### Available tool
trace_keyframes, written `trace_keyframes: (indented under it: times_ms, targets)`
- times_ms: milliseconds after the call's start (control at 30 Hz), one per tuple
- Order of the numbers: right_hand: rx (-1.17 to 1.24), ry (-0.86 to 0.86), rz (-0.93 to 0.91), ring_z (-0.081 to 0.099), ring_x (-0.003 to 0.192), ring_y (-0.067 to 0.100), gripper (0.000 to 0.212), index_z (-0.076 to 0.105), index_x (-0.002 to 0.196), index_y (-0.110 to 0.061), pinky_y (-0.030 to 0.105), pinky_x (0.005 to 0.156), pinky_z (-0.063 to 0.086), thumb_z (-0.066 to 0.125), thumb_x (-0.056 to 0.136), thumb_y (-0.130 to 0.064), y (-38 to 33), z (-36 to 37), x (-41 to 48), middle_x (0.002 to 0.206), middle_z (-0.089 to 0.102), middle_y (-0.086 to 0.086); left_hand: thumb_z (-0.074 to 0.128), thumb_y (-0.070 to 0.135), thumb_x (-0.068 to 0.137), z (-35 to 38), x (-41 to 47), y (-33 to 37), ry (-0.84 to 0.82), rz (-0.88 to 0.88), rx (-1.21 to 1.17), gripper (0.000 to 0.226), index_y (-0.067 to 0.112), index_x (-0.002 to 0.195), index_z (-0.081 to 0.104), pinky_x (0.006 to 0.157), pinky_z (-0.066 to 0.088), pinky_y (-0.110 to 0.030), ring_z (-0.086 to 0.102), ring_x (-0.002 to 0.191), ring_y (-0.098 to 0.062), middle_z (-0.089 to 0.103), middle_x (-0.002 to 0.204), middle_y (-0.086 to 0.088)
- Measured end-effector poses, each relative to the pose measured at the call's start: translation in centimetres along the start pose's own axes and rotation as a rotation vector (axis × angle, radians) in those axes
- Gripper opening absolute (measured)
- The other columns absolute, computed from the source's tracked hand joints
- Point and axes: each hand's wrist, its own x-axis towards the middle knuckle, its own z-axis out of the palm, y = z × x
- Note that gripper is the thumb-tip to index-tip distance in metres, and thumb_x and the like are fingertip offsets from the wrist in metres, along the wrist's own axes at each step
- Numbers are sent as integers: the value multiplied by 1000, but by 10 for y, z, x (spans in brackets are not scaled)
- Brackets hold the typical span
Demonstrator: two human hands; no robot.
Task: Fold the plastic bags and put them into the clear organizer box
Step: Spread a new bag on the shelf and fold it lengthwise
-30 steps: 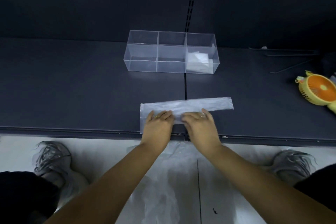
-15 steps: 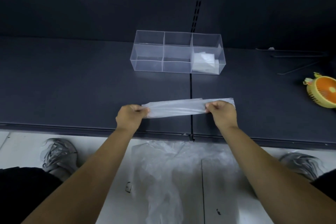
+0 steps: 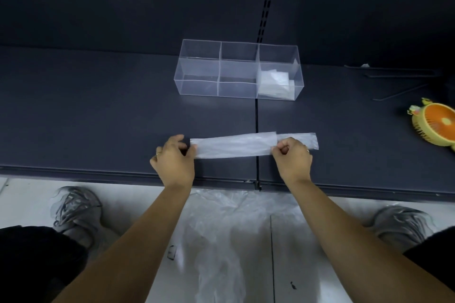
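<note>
Plastic bag (image 3: 234,146) strip on shelf (image 3: 98,118) | left hand (image 3: 173,160) pinches left end | right hand (image 3: 293,157) pinches right end

Bag strip (image 3: 234,145) on shelf (image 3: 98,110) before organizer box (image 3: 197,86), folded bags (image 3: 274,81) in its right compartment, fan (image 3: 435,125) at right

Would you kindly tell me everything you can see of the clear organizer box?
The clear organizer box is a long, see-through plastic case with thin walls, split by two dividers into three compartments in a row. It stands level on the dark shelf, across the seam between two panels. Its right compartment holds folded plastic bags; the left and middle ones look empty. Nothing else touches it.
</note>
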Motion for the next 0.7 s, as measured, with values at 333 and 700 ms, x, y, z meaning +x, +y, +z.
trace_keyframes:
  times_ms: [333,700]
  targets:
    - [-182,2,-546,42,130,30,44,53,130,-12,39,110,30,57,87,-13,-46,32,-42,138,48,12,-8,58,90,26,-33,-17,-405,646,540,75,14,150,-15,117,-15,-35,-19,145,-21,-17,159,-4]
    - [-559,-225,-384,-14,147,16,71,-6,153,-17,34,116,-15,14,97,-56,41,10,4,160,-12,0,-10,64,88,21,-31,-15,-410,669,620,76,24,152,2,118,-1,-53,1,147,-37,6,161,2]
